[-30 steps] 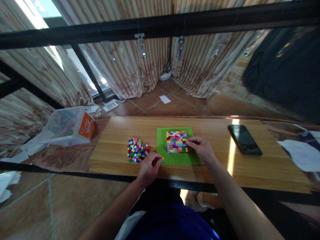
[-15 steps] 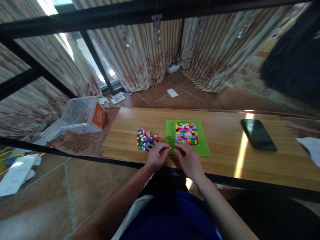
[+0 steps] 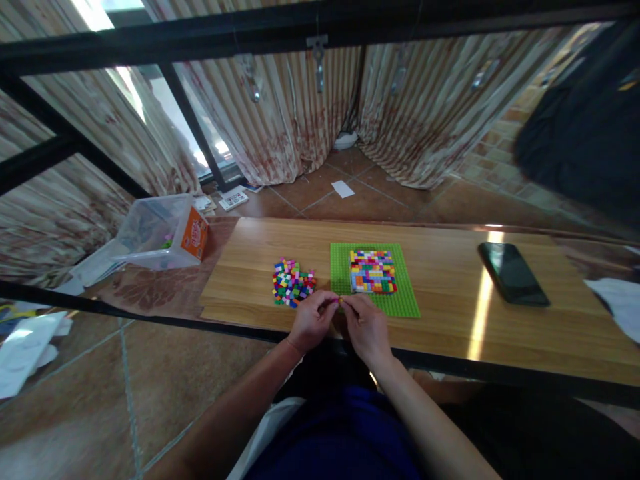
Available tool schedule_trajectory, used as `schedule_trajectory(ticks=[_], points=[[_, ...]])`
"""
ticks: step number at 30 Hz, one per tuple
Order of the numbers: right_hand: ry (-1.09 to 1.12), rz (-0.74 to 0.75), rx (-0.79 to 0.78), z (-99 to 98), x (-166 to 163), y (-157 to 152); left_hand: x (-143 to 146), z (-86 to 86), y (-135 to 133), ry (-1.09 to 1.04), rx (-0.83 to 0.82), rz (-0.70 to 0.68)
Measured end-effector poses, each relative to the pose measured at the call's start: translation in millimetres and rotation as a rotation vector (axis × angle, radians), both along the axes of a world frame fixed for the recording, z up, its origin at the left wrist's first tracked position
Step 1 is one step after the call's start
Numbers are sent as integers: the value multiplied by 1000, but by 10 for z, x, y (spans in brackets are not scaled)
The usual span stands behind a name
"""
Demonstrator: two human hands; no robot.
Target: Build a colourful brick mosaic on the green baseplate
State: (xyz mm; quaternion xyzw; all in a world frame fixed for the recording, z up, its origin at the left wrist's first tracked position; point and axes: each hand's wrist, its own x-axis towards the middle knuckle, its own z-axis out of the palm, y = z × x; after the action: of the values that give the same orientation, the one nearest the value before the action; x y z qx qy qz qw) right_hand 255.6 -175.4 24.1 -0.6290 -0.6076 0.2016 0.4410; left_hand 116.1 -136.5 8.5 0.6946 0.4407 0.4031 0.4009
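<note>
A green baseplate (image 3: 400,301) lies on the wooden table (image 3: 450,313), with a block of many-coloured small bricks (image 3: 372,271) built on its far half. To its left sits a loose pile of small coloured bricks (image 3: 291,282). My left hand (image 3: 313,321) and my right hand (image 3: 367,325) meet at the plate's near left corner. Both are pinched together around a tiny brick (image 3: 339,301), yellowish with a hint of pink, held between the fingertips just above the table edge.
A black phone (image 3: 513,282) lies on the table to the right, with white paper (image 3: 623,300) past it. A clear plastic box with an orange label (image 3: 165,232) lies on its side at the left. Black bars cross overhead; curtains hang behind.
My right hand left the built block on the plate and came back to join my left hand at the plate's near corner. The view also shifted slightly.
</note>
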Motion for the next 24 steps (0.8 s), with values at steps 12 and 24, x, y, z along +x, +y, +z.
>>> schedule_trajectory(ticks=[12, 24], points=[[-154, -224, 62, 193, 757, 152, 1, -2, 10, 8, 13, -11], [-386, -99, -29, 215, 1199, 498, 11, 52, 4, 64, 62, -26]])
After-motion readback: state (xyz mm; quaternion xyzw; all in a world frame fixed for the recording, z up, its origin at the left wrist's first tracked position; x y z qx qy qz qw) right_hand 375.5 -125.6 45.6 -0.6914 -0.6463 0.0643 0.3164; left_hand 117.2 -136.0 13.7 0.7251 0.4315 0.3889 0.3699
